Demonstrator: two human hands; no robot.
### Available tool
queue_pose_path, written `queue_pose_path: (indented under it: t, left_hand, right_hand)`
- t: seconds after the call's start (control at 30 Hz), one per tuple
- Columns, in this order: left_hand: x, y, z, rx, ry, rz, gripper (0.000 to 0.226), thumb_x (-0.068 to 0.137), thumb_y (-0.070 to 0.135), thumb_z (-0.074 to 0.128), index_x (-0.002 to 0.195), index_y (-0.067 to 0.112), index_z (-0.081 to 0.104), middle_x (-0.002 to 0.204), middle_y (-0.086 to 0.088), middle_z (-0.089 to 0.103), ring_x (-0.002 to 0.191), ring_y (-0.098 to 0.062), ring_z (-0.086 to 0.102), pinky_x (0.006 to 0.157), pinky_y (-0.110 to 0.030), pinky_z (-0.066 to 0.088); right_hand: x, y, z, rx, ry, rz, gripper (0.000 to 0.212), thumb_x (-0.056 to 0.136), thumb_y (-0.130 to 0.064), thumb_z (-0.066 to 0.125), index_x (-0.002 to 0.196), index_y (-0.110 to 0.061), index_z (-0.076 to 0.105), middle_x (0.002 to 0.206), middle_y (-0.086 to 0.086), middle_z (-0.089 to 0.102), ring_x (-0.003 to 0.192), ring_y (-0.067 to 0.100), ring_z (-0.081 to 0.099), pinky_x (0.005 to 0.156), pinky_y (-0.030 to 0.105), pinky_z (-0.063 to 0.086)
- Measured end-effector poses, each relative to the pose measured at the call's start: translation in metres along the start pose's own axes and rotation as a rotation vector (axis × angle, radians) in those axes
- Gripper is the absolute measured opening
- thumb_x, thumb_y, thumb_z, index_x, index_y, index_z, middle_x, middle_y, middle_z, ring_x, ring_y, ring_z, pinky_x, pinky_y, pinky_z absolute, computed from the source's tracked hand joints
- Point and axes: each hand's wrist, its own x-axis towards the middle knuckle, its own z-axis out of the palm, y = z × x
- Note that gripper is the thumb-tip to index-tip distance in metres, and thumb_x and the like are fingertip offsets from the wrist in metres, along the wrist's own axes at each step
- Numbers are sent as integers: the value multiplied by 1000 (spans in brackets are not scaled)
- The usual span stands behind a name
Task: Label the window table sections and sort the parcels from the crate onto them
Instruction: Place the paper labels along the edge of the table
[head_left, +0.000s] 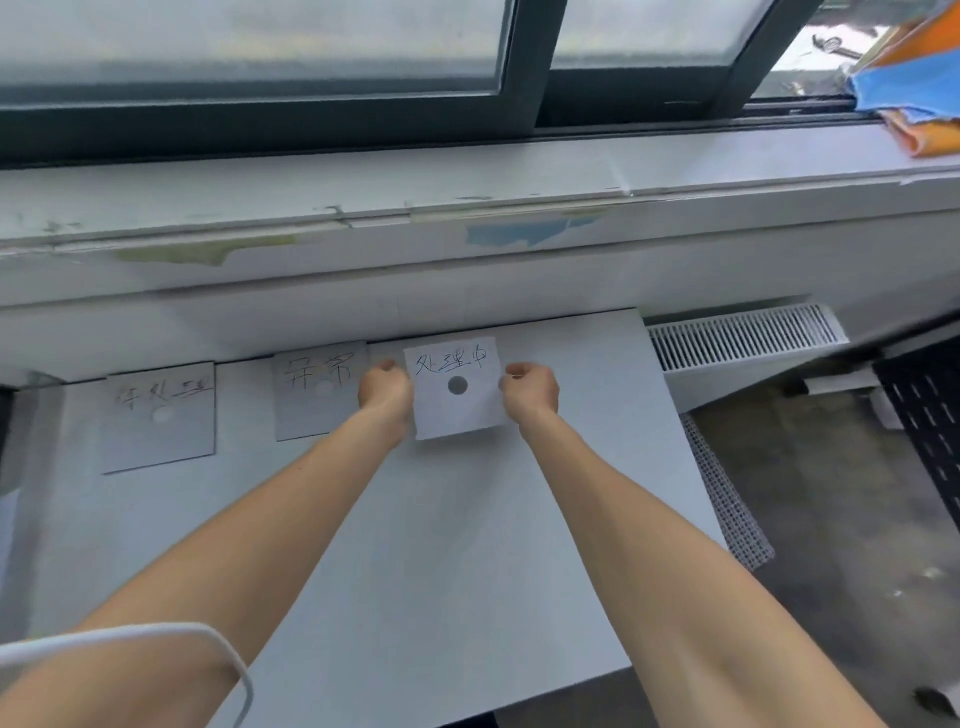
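Observation:
A white paper label (457, 405) with handwritten characters and a grey dot sits at the far right part of the white table (395, 545), close to the wall. My left hand (385, 391) pinches its left edge and my right hand (530, 388) pinches its right edge. Two more handwritten labels lie flat on the table: one (318, 397) just left of my left hand, another (158, 418) further left. No parcels or crate are in view.
A white window sill (467, 208) and dark-framed window (519, 104) run behind the table. A radiator grille (748, 335) is at the right. Orange and blue fabric (914, 83) lies on the sill's right end. A black perforated panel (924, 415) stands at far right.

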Motion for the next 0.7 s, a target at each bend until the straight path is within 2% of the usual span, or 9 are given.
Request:
queue_pose_path:
  t: [0.13, 0.37, 0.57, 0.7]
  left_hand:
    - [15, 1, 19, 19, -12, -15, 43, 100, 18, 33, 142, 21, 45, 136, -7, 57, 122, -30, 55, 107, -43, 41]
    - [35, 2, 39, 30, -12, -12, 45, 100, 17, 34, 144, 20, 44, 141, -8, 53, 130, -30, 49, 111, -45, 38]
    - [44, -3, 45, -2, -15, -8, 46, 99, 15, 38, 144, 22, 44, 140, -11, 54, 127, -31, 51, 104, -39, 41]
    - [47, -5, 47, -40, -6, 21, 49, 98, 12, 38, 146, 21, 43, 138, -13, 55, 108, -28, 55, 93, -32, 42]
  right_hand:
    - [24, 0, 0, 9, -22, 12, 36, 93, -11, 55, 128, -11, 63, 128, 10, 65, 117, 30, 61, 101, 39, 50]
    - [48, 0, 4, -11, -38, 37, 37, 94, -13, 54, 130, -12, 61, 131, 10, 63, 117, 29, 60, 100, 36, 49]
    - [51, -2, 7, -29, -48, 17, 38, 95, -13, 52, 133, -10, 59, 134, 10, 61, 121, 29, 59, 99, 33, 48]
    - [48, -3, 9, -49, -42, -1, 40, 95, -13, 52, 134, -9, 58, 135, 9, 60, 123, 28, 57, 101, 35, 47]
